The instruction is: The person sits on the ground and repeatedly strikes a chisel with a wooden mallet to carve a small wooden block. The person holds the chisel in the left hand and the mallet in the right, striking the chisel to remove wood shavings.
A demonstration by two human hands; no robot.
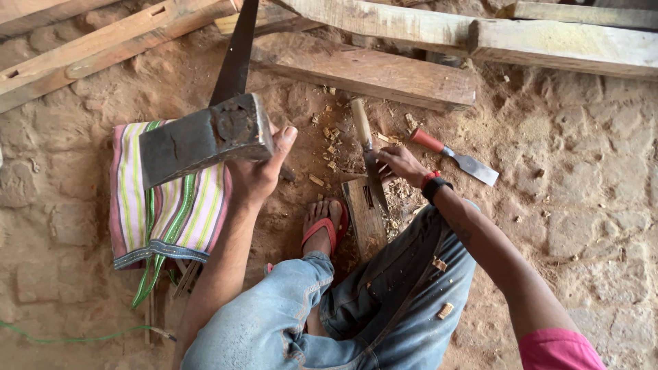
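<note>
The left hand (pixel 257 171) is closed around a heavy grey steel hammer head (pixel 205 140) on a dark handle, raised above the ground with its flat face turned toward the camera. The right hand (pixel 401 163) grips a wooden-handled chisel (pixel 367 147), whose blade stands on a small brown wooden block (pixel 363 216). The block lies on the ground just beside a foot in a red sandal (pixel 325 229), between the person's knees in blue jeans.

The surface is bare, sandy earth over rough stone, strewn with pale wood chips (pixel 332 140) around the block. A second chisel with a red handle (pixel 456 157) lies near the right hand. A striped pink, green and white cloth (pixel 164 219) lies beneath the hammer. Long weathered timber planks (pixel 370 72) cross the upper ground.
</note>
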